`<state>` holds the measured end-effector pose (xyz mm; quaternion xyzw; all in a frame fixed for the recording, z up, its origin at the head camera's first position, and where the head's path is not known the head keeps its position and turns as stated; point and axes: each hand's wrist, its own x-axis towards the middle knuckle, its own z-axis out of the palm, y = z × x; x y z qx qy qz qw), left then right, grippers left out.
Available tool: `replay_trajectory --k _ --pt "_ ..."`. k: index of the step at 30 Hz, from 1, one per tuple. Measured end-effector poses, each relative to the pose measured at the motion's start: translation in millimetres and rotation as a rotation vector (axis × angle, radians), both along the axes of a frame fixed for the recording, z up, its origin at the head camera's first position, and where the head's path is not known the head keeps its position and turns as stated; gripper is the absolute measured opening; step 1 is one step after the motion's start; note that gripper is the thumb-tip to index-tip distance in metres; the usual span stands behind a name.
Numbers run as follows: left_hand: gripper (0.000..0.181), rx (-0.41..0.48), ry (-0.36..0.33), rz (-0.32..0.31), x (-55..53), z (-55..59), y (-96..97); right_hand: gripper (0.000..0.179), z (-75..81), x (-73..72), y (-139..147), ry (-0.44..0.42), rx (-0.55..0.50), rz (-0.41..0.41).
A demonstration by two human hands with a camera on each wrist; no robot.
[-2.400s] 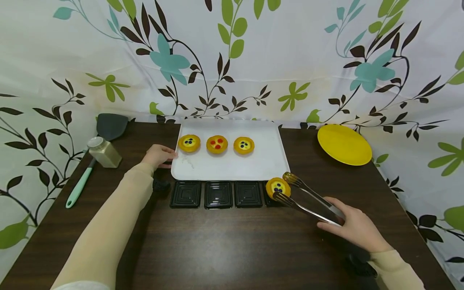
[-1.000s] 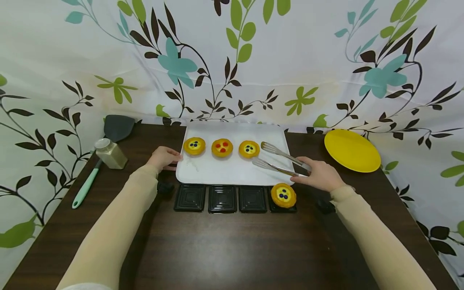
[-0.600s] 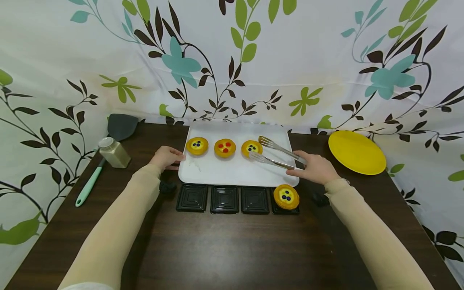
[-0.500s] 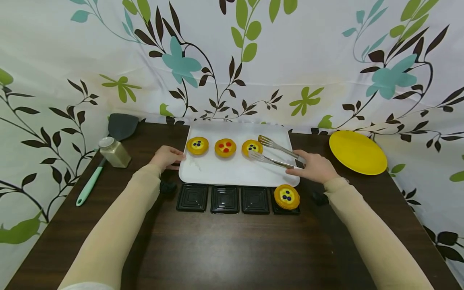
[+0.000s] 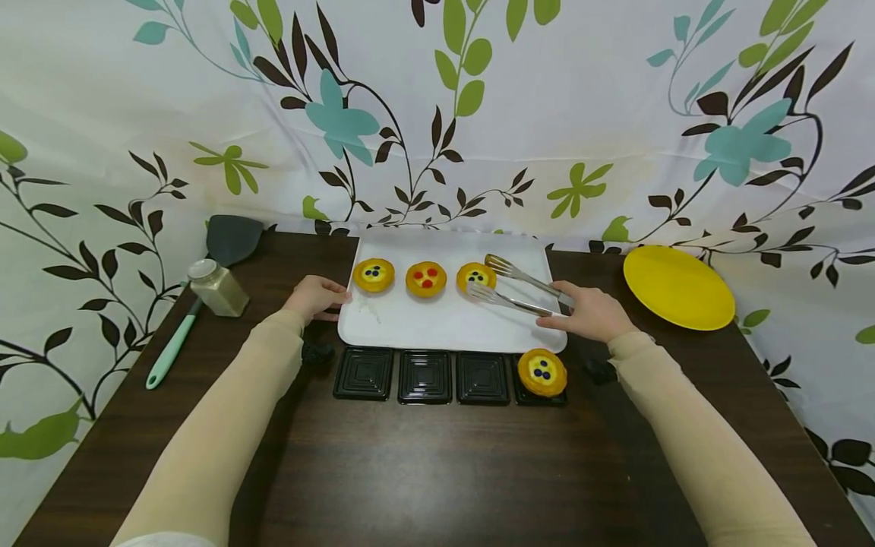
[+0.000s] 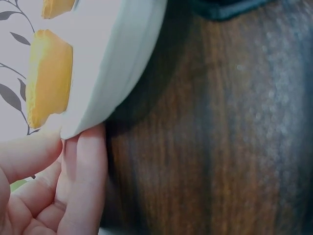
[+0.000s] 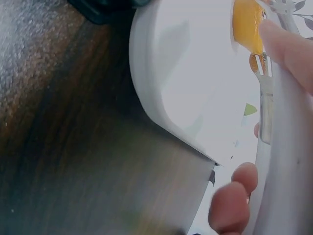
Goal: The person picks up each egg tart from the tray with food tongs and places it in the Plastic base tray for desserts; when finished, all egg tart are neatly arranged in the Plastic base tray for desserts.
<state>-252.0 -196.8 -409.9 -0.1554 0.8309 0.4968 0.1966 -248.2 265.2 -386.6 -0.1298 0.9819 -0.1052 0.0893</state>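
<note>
My left hand (image 5: 314, 298) pinches the left edge of a white tray (image 5: 424, 328); in the left wrist view, the thumb lies above the rim and fingers beneath. Three tarts sit in a row on the tray: one with blue dots (image 5: 373, 275), one with red dots (image 5: 426, 279), and another blue-dotted tart (image 5: 468, 275) at right. My right hand (image 5: 595, 313) grips metal tongs (image 5: 529, 280), whose slotted ends stand on either side of that right tart. In front, a blue-dotted tart (image 5: 542, 372) rests on the rightmost small black square tray (image 5: 562, 398).
Black square trays (image 5: 424, 377) line the white tray's front edge. A yellow plate (image 5: 679, 289) lies at the back right. On the left are a jar with a pale lid (image 5: 217, 287) and a spatula (image 5: 234, 238) with a mint handle. A patterned cloth (image 5: 424, 152) hangs behind.
The tongs have let go of the tart on the rightmost black tray. My right hand has carried them up and left to the right tart on the white tray. The left hand stays at the rim.
</note>
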Motion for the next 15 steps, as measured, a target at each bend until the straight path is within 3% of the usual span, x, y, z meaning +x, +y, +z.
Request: replay_trajectory --k 15 --pt "0.039 0.013 -0.004 0.009 -0.8 -0.1 0.4 0.092 -0.8 4.2 3.2 -0.025 -0.067 -0.002"
